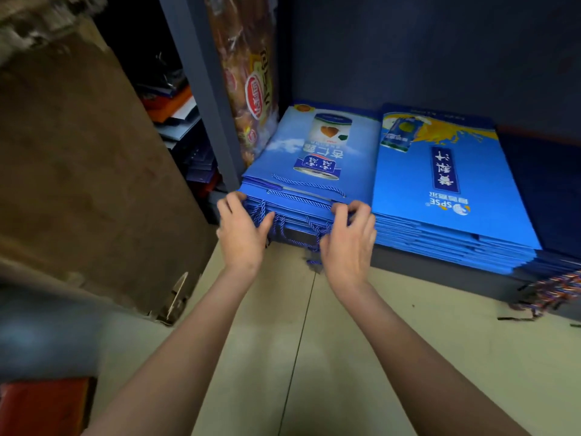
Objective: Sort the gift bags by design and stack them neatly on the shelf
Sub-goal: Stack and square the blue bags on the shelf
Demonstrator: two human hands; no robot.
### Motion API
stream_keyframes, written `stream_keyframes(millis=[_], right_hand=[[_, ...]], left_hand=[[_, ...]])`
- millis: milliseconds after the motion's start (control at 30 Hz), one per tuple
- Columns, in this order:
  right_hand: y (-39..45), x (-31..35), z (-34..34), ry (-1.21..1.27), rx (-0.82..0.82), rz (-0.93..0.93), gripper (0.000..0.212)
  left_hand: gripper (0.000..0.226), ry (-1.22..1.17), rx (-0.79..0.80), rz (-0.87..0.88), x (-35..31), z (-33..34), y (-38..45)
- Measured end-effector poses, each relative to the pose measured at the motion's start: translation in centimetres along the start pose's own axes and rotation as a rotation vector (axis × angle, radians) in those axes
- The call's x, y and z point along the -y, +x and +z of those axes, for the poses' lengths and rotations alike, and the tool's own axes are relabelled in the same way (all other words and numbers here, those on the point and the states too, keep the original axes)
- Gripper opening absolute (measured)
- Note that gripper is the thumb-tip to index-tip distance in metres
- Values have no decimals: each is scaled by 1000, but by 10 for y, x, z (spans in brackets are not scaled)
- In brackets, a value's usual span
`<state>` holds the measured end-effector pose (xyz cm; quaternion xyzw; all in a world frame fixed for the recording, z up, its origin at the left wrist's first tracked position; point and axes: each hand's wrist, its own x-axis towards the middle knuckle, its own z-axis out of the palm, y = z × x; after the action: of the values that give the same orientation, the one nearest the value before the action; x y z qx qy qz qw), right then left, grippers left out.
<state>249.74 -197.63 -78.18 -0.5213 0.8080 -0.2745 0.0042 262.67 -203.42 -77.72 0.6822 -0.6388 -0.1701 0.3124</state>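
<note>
Two stacks of flat blue gift bags lie side by side on the low shelf (pixel 440 265). The left stack (pixel 314 158) shows a white can and clouds, with blue cord handles hanging over its front edge. The right stack (pixel 446 190) has a yellow splash and a dark blue label. My left hand (pixel 242 228) presses against the front left edge of the left stack, fingers curled onto the bag edges. My right hand (pixel 349 234) is at the front right edge of the same stack, its curled fingers gripping the bag edges and cords.
A brown patterned bag (pixel 251 83) stands upright against the blue shelf post (pixel 204 89). A brown cardboard sheet (pixel 88 171) leans at the left. Dark blue bags (pixel 547 184) lie at the far right, with multicoloured cords (pixel 556 287) hanging. Pale floor tiles (pixel 314 357) lie below.
</note>
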Motion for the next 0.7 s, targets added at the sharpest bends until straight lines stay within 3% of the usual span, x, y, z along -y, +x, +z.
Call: stream_keyframes(millis=[167, 367, 467, 567, 633, 700], right_hand=[[-5, -36, -22, 169, 19, -127, 10], [-6, -47, -36, 253, -4, -82, 6], [-9, -49, -38, 332, -34, 50, 8], [-10, -51, -42, 401, -44, 155, 7], [-8, -51, -47, 416, -41, 170, 9], [-5, -50, -51, 423, 18, 162, 17]], left_hand=[[34, 173, 28, 152, 11, -8, 16], [28, 467, -57, 288, 22, -17, 18], [41, 464, -135, 463, 9, -23, 17], [50, 378, 123, 774, -17, -17, 19], [48, 438, 334, 856, -32, -9, 24], [45, 512, 433, 861, -41, -4, 36]])
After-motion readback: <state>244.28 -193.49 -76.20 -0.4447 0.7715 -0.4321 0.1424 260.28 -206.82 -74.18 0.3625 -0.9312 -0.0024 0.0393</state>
